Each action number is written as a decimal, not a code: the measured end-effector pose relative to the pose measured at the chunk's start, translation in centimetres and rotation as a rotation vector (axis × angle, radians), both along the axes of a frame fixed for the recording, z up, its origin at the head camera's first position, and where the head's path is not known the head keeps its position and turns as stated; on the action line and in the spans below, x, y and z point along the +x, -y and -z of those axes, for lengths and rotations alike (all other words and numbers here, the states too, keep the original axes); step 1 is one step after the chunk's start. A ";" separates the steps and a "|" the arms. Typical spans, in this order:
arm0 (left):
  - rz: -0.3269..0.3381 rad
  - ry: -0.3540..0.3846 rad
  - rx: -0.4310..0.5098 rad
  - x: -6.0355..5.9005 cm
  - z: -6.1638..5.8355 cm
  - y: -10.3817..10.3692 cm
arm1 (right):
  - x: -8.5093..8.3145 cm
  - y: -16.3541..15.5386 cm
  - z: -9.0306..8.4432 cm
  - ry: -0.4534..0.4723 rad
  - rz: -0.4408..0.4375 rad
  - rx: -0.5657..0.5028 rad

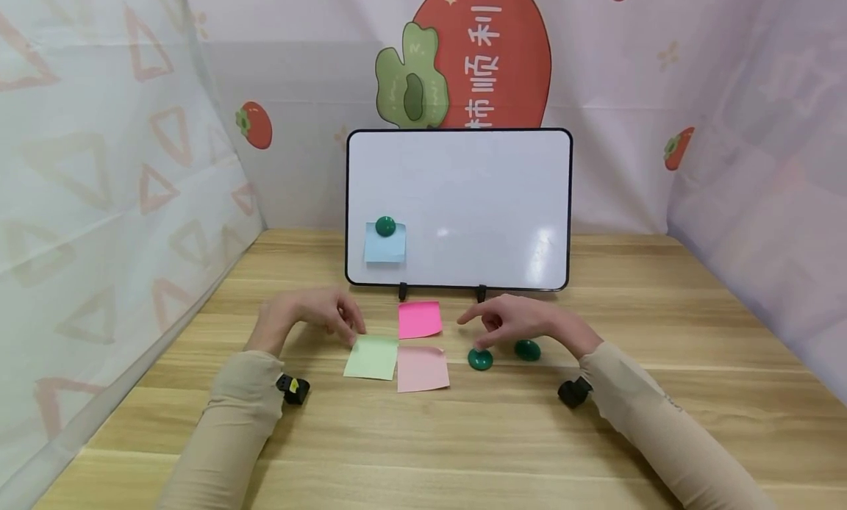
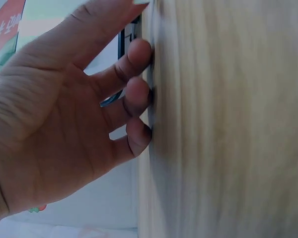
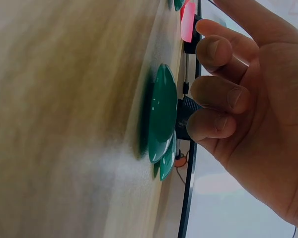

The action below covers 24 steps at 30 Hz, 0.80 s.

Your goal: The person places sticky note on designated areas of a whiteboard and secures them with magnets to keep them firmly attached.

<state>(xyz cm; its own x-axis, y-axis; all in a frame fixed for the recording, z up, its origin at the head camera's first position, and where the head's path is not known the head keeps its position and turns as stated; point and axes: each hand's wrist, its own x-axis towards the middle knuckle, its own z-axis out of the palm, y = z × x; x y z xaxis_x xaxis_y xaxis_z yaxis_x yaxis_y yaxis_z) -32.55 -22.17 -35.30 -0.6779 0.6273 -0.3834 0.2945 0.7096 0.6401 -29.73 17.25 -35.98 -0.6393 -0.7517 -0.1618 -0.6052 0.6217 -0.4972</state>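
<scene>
In the head view, my left hand (image 1: 327, 309) is over the table with its thumb at the upper left corner of a pale green sticky note (image 1: 372, 358). The note lies flat; the left wrist view cuts off the thumb's tip. My right hand (image 1: 519, 319) has its thumb at a round green magnet (image 1: 480, 359) and its index finger stretched leftward, apart from the thumb. A second green magnet (image 1: 527, 350) lies beneath that hand. In the right wrist view, green magnets (image 3: 163, 116) overlap beside my bent fingers (image 3: 219, 94).
A bright pink sticky note (image 1: 420, 320) and a light pink one (image 1: 423, 370) lie between the hands. Behind them a whiteboard (image 1: 463, 194) stands on black feet, bearing a blue note (image 1: 385, 249) under a green magnet (image 1: 386, 226). Printed cloth hangs around the wooden table (image 1: 423, 451).
</scene>
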 end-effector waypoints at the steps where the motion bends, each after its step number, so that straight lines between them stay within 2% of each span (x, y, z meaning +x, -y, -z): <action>1: -0.004 -0.005 0.000 0.1 0.0 -0.1 | 0.0 -0.2 0.0 0.010 -0.004 -0.001; 5: -0.036 -0.017 -0.012 0.2 0.2 -0.3 | 0.2 -0.6 0.1 0.061 -0.021 -0.018; 13: -0.017 -0.048 -0.027 0.1 0.4 -0.2 | 0.4 -0.8 0.1 0.135 -0.026 -0.005; 24: -0.032 -0.032 0.004 0.1 0.6 0.4 | 0.2 -0.7 0.2 0.134 -0.085 0.009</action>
<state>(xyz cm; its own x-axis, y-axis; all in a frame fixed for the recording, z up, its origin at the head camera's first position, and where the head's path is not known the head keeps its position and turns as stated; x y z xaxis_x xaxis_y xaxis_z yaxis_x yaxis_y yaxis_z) -32.45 -22.56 -35.93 -0.7096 0.6067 -0.3584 0.2925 0.7163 0.6335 -29.53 17.91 -36.14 -0.5460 -0.8002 -0.2482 -0.5841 0.5759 -0.5720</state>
